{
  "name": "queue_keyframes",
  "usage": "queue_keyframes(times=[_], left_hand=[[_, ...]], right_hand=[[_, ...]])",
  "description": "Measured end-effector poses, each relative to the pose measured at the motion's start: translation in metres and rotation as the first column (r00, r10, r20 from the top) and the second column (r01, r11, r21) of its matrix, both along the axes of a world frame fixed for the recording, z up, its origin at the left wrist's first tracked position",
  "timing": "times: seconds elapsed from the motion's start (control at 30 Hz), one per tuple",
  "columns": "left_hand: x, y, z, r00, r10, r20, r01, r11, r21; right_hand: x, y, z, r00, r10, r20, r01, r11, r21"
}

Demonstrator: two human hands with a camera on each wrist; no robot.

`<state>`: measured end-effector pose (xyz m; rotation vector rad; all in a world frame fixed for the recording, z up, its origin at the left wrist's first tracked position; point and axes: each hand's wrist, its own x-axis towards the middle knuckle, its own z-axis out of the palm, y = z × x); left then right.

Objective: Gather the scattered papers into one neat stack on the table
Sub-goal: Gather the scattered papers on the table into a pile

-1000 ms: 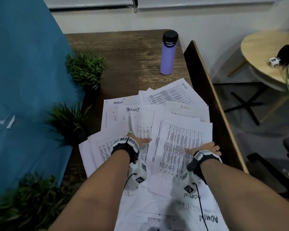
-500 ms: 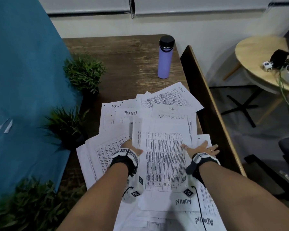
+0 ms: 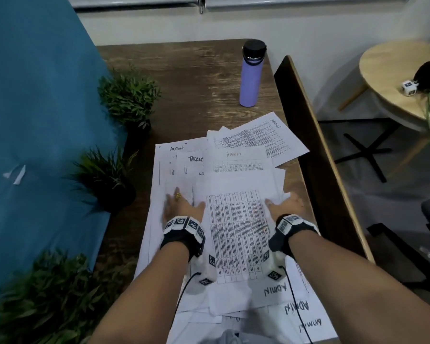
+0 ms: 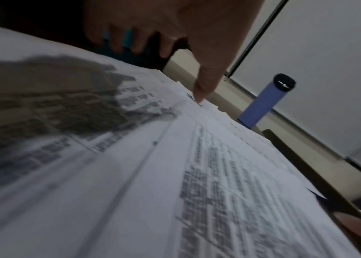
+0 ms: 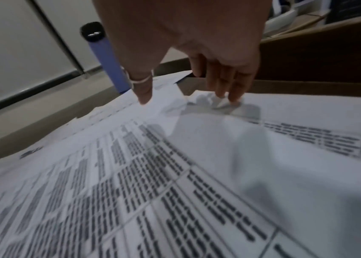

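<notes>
A blue fabric partition [image 3: 35,120] lines the left side, with small green potted plants [image 3: 129,98] at its foot. Beyond the dark wooden desk [image 3: 196,78] stands a pale wall [image 3: 308,26]. A round light-wood side table [image 3: 395,78] sits right, over what looks like grey floor [image 3: 382,194].

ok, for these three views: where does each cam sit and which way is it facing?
Head: on the head, looking forward and down at the papers on the table; both forearms, left hand, right hand show.
Left wrist: low over the papers, looking along the fingers.
Right wrist: low over the papers, looking along the fingers pressing a sheet.
Shared: all three show the purple bottle and printed tables.
</notes>
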<state>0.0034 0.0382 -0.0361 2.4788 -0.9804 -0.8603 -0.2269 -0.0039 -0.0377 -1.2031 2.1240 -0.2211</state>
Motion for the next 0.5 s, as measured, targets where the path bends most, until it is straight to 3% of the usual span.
queue_keyframes(times=[0.07, 0.13, 0.3, 0.5], left_hand=[[0.012, 0.007, 0.002, 0.979, 0.174, 0.103, -0.186, 0.976, 0.115], [0.019, 0.016, -0.002, 0.964, 0.25, 0.094, -0.265, 0.937, 0.229], [0.024, 0.026, -0.017, 0.976, 0.177, 0.13, -0.205, 0.948, 0.244], [0.035, 0.033, -0.022, 0.985, 0.018, 0.169, -0.047, 0.984, 0.171]], right_hand=[[-0.01, -0.002, 0.003, 0.999, -0.007, -0.046, 0.01, 0.997, 0.078], [-0.012, -0.003, 0.0, 0.999, 0.003, -0.036, 0.002, 0.99, 0.141], [-0.009, -0.008, -0.018, 0.993, 0.068, 0.091, -0.084, 0.981, 0.174], [-0.007, 0.007, -0.011, 0.997, 0.064, -0.047, -0.063, 0.998, 0.029]])
